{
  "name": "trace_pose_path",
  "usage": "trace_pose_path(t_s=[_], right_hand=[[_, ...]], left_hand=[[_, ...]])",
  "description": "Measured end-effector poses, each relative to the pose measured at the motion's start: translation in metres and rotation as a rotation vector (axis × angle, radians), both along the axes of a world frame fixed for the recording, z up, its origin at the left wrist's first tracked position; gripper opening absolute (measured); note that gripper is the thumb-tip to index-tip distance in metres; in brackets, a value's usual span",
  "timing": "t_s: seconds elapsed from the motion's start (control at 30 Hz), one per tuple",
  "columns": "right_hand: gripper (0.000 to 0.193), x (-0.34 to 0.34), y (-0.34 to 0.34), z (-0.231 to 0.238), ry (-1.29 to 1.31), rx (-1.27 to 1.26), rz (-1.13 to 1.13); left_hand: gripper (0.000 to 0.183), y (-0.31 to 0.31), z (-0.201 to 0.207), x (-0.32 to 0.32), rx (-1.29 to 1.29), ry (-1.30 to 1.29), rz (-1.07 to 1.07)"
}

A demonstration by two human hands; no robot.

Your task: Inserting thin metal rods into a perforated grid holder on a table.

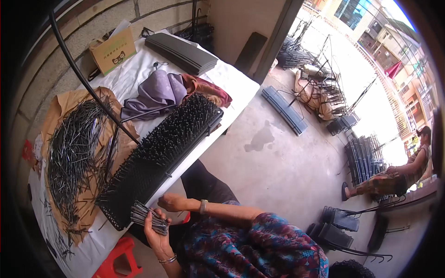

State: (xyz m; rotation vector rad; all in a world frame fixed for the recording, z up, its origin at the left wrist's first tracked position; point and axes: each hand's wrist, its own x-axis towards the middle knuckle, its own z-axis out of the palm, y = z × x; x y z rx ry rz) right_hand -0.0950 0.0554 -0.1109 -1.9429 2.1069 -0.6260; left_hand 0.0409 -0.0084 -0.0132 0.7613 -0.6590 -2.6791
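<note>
My left hand (157, 231), with bangles at its wrist, is closed around a bundle of short thin dark rods (144, 217). It is beside the near end of a long black perforated block (134, 185). Similar rods (181, 125) stand upright in dense rows over the block's far part, while its near part shows bare holes. My right hand (172, 202), wearing a watch, is curled just off the block's right side, close to the bundle. Its fingertips are pinched together, and whatever they hold is too small to make out.
Brown paper (62, 109) bears a heap of loose rods (76, 153). Purple cloth (160, 90), grey flat panels (183, 51) and a carton (113, 50) lie beyond. A black hose (83, 74) crosses the table. A red stool (121, 259) stands below; another person (408, 171) sits right, near black racks (361, 157).
</note>
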Motion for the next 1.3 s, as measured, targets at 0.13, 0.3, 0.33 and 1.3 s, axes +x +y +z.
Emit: trace_pose_path(t_s=[0.13,0.3,0.33,1.3], right_hand=[[0.013,0.017,-0.007,-0.076,-0.403,0.423,-0.248],[0.014,0.051,0.002,-0.128,-0.372,0.627,0.062],[0.015,0.055,0.008,-0.132,-0.429,0.645,0.024],[0.033,0.097,-0.017,-0.082,-0.967,0.203,-0.458]], left_hand=[[0.020,0.012,0.013,-0.014,-0.002,0.060,-0.104],[0.018,0.008,0.040,-0.047,-0.080,0.114,-0.264],[0.018,0.003,0.042,-0.053,-0.066,0.109,-0.264],[0.023,-0.017,0.027,0.001,-0.090,-0.084,-0.499]])
